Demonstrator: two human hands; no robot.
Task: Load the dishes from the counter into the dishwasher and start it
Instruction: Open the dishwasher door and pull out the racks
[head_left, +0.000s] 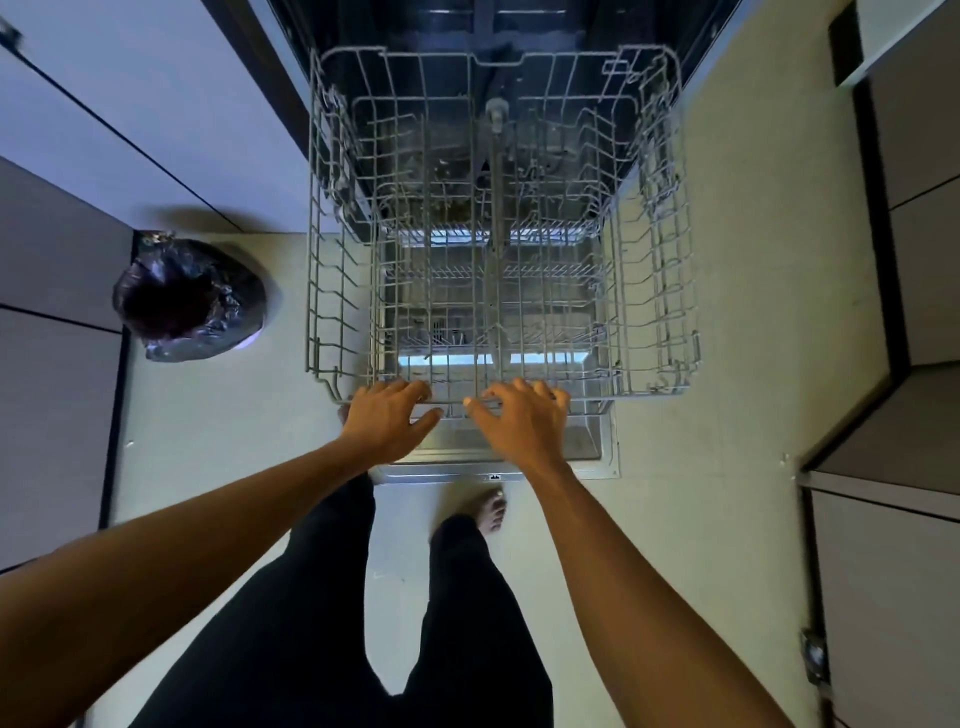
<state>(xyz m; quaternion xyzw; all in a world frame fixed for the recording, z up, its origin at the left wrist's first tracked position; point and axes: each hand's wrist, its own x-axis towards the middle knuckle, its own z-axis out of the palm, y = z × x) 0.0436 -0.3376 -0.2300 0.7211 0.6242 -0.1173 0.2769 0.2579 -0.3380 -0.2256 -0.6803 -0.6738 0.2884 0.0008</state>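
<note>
A grey wire upper rack is pulled far out of the open dishwasher and holds no dishes. Through its wires I see the lower rack and, beneath that, the open dishwasher door lying flat. My left hand grips the rack's front rail left of centre, fingers curled over the wire. My right hand grips the same rail just right of centre, thumb spread toward the left hand. No dishes or counter are in view.
A bin lined with a dark plastic bag stands on the pale floor to the left. Cabinet fronts line the left side, more cabinets the right. My legs and bare feet stand just in front of the door.
</note>
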